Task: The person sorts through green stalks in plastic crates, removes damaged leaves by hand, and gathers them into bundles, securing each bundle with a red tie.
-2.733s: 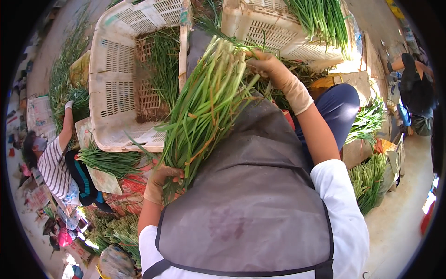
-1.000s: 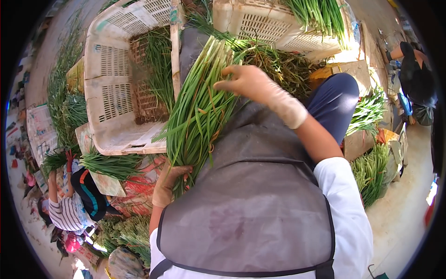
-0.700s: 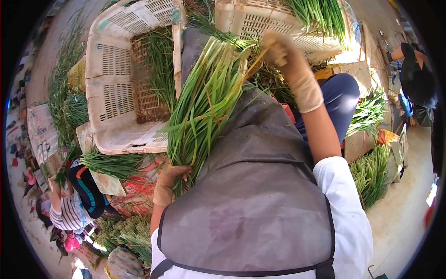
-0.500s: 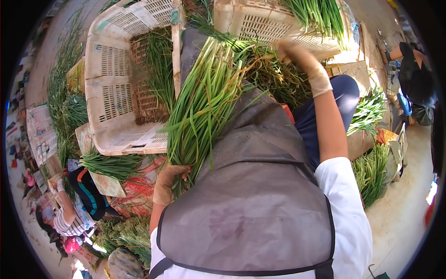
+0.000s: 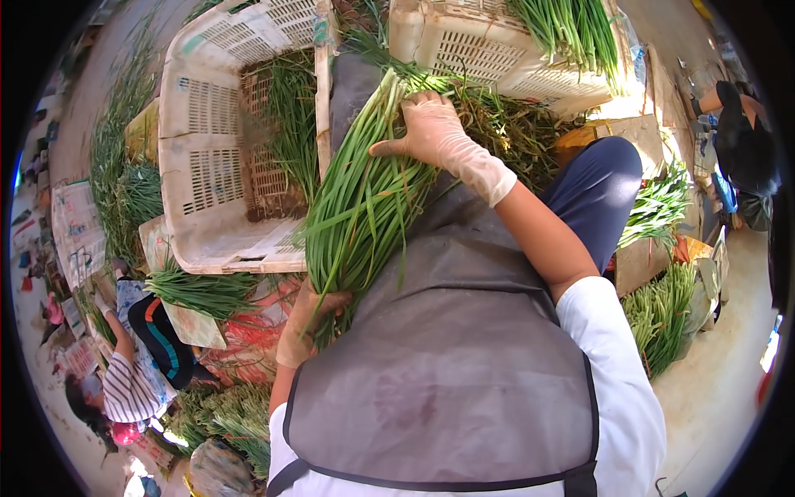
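Observation:
A thick bunch of garlic chives, with pale stem ends up and green leaves down, leans over my apron. My left hand, in a thin pale glove, is closed round its leafy lower end. My right hand, also gloved, lies over the upper stems with the thumb spread away from the fingers. Its fingertips touch the stems and are partly hidden among them. Beyond my right wrist lies a heap of loose, yellowing leaves.
A white plastic crate with some chives inside stands at left. Another crate stands ahead, with chives over its rim. More bunches lie at right. A person in a striped top sits at far left; another person is at far right.
My right hand has come back left from the heap of loose leaves onto the bunch's upper stems. My left hand keeps its hold on the lower end.

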Demonstrator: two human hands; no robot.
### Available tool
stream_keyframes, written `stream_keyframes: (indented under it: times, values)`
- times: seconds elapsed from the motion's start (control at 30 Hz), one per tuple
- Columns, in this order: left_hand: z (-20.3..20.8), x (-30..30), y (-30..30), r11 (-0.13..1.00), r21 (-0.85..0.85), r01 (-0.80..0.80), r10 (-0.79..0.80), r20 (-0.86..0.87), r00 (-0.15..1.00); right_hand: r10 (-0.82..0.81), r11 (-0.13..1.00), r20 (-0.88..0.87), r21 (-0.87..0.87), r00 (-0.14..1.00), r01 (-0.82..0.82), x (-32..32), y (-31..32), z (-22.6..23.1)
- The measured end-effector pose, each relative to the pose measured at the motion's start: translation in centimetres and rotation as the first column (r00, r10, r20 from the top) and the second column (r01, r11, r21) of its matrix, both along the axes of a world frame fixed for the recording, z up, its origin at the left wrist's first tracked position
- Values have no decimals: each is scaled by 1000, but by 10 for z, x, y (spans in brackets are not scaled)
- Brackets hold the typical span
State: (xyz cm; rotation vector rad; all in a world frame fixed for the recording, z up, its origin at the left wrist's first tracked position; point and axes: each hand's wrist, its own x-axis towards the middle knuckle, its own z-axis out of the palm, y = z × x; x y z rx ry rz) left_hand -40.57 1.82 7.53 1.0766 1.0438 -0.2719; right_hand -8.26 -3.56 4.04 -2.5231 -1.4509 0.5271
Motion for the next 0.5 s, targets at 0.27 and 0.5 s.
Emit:
stream_keyframes:
  times: [0.27, 0.5]
  values:
    - [1, -2, 5, 1000, -15, 16, -17, -23, 1000, -79, 972, -869, 42, 489, 232, 18, -2, 18]
    - [-11, -8, 14, 991, -58, 121, -121, 5, 993, 74, 962, -973, 127, 219, 240, 19, -16, 24]
